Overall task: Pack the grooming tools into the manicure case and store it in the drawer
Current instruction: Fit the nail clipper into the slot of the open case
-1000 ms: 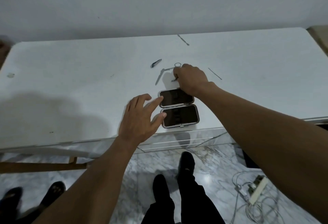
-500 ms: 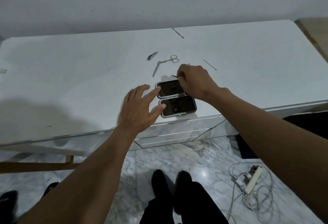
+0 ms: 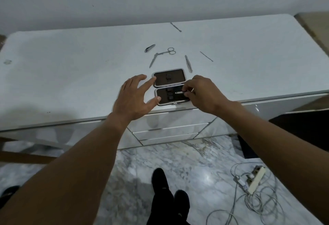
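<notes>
The manicure case (image 3: 161, 79) lies open near the front edge of the white dresser top (image 3: 71, 75), its two dark halves side by side. My left hand (image 3: 135, 98) rests with spread fingers against the case's left edge. My right hand (image 3: 203, 94) pinches a small metal tool (image 3: 179, 92) over the nearer half. Behind the case lie a nail clipper (image 3: 149, 48), scissors (image 3: 168, 52), a nail file (image 3: 153, 60), tweezers (image 3: 188, 63) and two thin metal sticks (image 3: 206, 56), (image 3: 175, 27).
Closed drawer fronts (image 3: 169, 130) sit below the case. On the marble floor are my feet in dark shoes (image 3: 169, 194) and a power strip with tangled cables (image 3: 254, 182) at the right. A wooden frame (image 3: 21, 155) runs at lower left.
My right hand has come back from the tools behind the case to the nearer half, carrying a small metal tool. The tweezers now show uncovered. The left hand stays at the case.
</notes>
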Action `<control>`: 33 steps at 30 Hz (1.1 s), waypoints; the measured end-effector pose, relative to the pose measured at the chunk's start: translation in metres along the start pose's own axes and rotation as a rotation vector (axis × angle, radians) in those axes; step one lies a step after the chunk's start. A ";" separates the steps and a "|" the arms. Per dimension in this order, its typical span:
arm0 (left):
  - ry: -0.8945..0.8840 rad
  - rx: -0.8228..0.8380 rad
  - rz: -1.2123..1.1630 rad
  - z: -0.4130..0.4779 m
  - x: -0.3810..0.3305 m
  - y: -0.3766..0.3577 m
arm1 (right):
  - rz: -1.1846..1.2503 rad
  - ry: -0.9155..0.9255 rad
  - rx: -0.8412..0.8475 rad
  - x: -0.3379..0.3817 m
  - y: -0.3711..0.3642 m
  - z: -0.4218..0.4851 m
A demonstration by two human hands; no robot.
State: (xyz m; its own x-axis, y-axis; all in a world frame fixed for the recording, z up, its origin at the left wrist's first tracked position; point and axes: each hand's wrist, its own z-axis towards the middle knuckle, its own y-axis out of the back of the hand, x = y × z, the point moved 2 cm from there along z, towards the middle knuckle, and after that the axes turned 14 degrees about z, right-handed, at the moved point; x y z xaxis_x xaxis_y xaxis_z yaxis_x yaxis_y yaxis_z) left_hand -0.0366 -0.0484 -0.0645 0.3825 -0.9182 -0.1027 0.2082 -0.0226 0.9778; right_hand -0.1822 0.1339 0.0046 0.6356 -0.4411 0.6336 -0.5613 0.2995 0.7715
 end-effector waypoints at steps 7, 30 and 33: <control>0.011 -0.015 -0.020 0.000 0.003 0.003 | -0.109 0.051 0.082 0.005 -0.010 0.004; 0.001 -0.044 -0.019 0.002 0.003 0.000 | 0.030 0.003 0.082 0.013 -0.004 0.006; 0.003 -0.040 -0.023 0.002 0.003 0.001 | 0.069 -0.011 0.054 0.010 -0.004 0.004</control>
State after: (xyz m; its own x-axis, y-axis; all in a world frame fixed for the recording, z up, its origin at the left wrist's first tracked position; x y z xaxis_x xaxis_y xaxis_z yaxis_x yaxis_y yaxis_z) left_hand -0.0369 -0.0518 -0.0639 0.3799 -0.9165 -0.1255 0.2530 -0.0275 0.9671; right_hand -0.1754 0.1246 0.0076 0.5885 -0.4301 0.6845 -0.6316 0.2840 0.7214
